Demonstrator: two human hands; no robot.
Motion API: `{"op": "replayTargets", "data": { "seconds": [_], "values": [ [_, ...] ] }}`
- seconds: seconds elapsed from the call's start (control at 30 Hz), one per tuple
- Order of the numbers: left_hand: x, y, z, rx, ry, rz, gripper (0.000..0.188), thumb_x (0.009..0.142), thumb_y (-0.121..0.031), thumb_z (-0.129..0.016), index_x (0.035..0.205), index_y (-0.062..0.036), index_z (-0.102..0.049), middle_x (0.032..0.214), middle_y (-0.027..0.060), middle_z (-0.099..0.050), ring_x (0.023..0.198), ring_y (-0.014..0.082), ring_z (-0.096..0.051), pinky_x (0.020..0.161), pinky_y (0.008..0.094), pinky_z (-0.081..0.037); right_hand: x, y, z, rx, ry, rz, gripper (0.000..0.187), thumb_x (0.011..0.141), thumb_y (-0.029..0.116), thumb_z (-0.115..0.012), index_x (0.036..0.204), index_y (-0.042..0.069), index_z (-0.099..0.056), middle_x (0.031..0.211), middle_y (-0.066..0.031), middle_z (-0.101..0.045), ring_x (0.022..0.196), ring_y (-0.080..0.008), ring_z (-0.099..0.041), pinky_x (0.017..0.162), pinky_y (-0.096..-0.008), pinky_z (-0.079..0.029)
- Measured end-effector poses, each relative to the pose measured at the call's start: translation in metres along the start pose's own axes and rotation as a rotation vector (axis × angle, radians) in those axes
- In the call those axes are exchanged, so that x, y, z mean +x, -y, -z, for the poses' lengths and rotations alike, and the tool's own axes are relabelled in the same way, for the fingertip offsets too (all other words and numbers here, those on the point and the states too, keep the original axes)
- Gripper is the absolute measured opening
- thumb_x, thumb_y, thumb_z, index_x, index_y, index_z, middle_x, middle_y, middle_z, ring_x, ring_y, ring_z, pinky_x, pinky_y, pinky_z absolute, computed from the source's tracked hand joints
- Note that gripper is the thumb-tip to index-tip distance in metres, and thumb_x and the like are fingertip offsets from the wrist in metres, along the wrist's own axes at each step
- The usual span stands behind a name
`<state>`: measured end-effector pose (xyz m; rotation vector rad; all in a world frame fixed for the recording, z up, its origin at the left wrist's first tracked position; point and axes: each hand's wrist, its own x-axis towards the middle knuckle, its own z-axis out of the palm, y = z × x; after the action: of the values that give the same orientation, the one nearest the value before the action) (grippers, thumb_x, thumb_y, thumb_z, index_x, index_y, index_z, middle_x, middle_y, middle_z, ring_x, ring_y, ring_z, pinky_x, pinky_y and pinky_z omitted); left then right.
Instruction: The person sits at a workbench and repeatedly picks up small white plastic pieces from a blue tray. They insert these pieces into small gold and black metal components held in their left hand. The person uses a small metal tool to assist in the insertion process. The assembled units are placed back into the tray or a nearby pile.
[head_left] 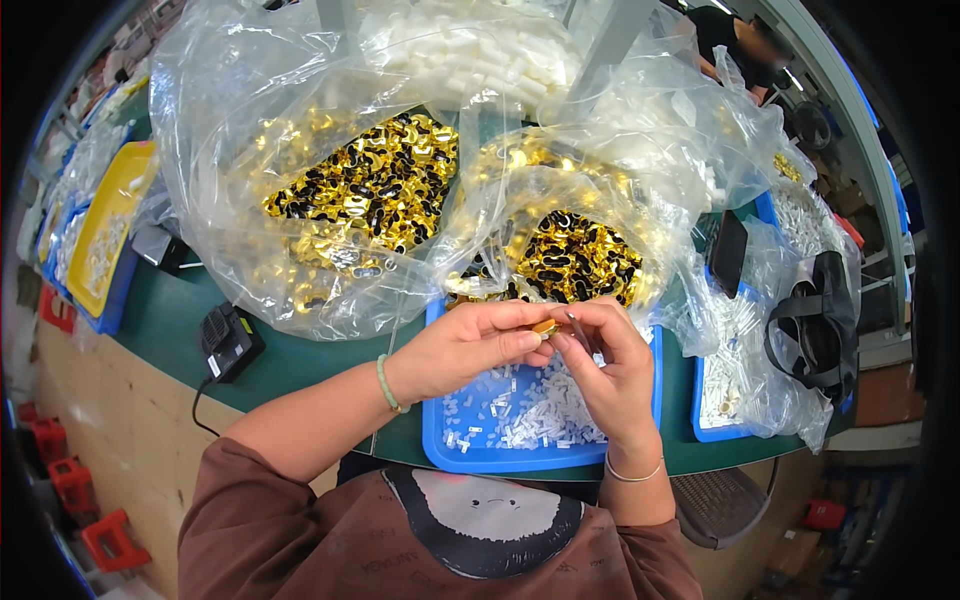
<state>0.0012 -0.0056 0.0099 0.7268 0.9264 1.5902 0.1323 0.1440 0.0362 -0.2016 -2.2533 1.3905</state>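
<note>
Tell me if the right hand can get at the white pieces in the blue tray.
Likely yes: the white pieces lie uncovered, close by the right hand, though that hand is busy at the small gold piece.

A wide fisheye view looks down from the person's head, close above the hands (pixel 440 345) and green table (pixel 310 368).

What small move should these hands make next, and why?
Perhaps the right hand should ease its slim dark item toward the small gold piece: the left hand pinches that piece, and both hands come close together there, above the blue tray.
</note>
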Motion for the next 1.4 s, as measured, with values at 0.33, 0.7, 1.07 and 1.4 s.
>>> {"op": "replayTargets", "data": {
  "seconds": [0.33,0.7,1.07,1.4],
  "values": [
    [0.000,0.009,-0.001,0.417,-0.038,-0.305,0.039,0.097,-0.006,-0.054,0.135,0.0040,-0.049,0.119,0.0080,-0.053,0.112,0.0156,-0.054,0.093,0.0271,-0.046,-0.001,0.000,-0.002,0.033,-0.006,0.001,0.025,0.079,-0.002,-0.070,0.103,0.000,-0.063,0.095,-0.0054,-0.058,0.063,-0.0060,-0.052,0.055,-0.0191,-0.043],
    [0.001,0.006,-0.009,0.354,-0.077,-0.304,0.038,0.096,-0.002,-0.052,0.134,0.0020,-0.051,0.119,0.0098,-0.050,0.113,0.0170,-0.053,0.094,0.0291,-0.049,0.000,0.000,-0.002,0.085,0.004,0.008,0.024,0.082,-0.005,-0.066,0.106,-0.002,-0.064,0.100,-0.0078,-0.060,0.070,-0.0076,-0.054,0.059,-0.0208,-0.044],
    [-0.004,0.006,-0.009,0.570,-0.113,-0.362,0.043,0.091,-0.003,-0.058,0.133,0.0003,-0.052,0.116,0.0094,-0.052,0.108,0.0166,-0.055,0.090,0.0286,-0.052,-0.001,0.007,0.002,-0.004,0.057,0.099,0.031,0.078,-0.008,-0.067,0.107,0.000,-0.066,0.104,-0.0085,-0.059,0.073,-0.0092,-0.057,0.060,-0.0215,-0.047],
    [-0.007,0.001,-0.010,0.823,-0.128,-0.568,0.040,0.089,-0.010,-0.062,0.128,-0.0007,-0.058,0.103,0.0084,-0.059,0.091,0.0181,-0.057,0.076,0.0286,-0.048,-0.001,0.010,0.004,-0.158,0.046,0.285,0.033,0.072,-0.010,-0.071,0.102,0.001,-0.066,0.100,-0.0105,-0.059,0.068,-0.0094,-0.059,0.055,-0.0210,-0.048]
  ]
}}
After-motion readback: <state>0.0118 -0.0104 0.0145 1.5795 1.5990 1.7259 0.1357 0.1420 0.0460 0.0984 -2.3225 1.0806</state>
